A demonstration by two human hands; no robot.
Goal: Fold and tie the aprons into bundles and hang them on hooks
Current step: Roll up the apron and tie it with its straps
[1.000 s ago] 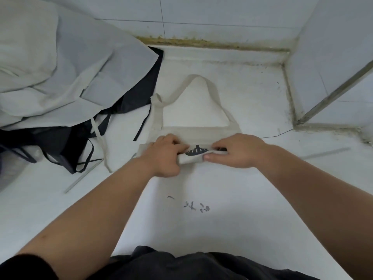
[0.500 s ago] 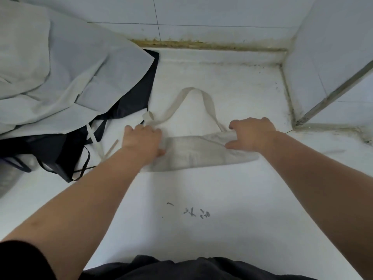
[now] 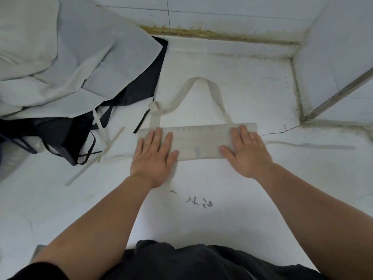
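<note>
A beige apron (image 3: 198,141) lies folded into a narrow flat strip on the white surface (image 3: 232,199) in front of me. Its neck loop (image 3: 201,83) arches away toward the wall. My left hand (image 3: 154,155) presses flat on the strip's left end, fingers straight. Flat on the right end rests my right hand (image 3: 245,151). One beige tie (image 3: 314,146) trails off to the right, and another tie (image 3: 90,164) runs to the left.
A heap of light grey aprons (image 3: 66,63) over black aprons (image 3: 66,134) fills the left. Tiled walls (image 3: 222,9) close the back and right corner, with a metal frame edge (image 3: 339,96) at right. Dark marks (image 3: 198,203) sit on the surface near me.
The apron went from a roll gripped in both hands to a flat folded strip. Both hands have opened and now press it down at its ends.
</note>
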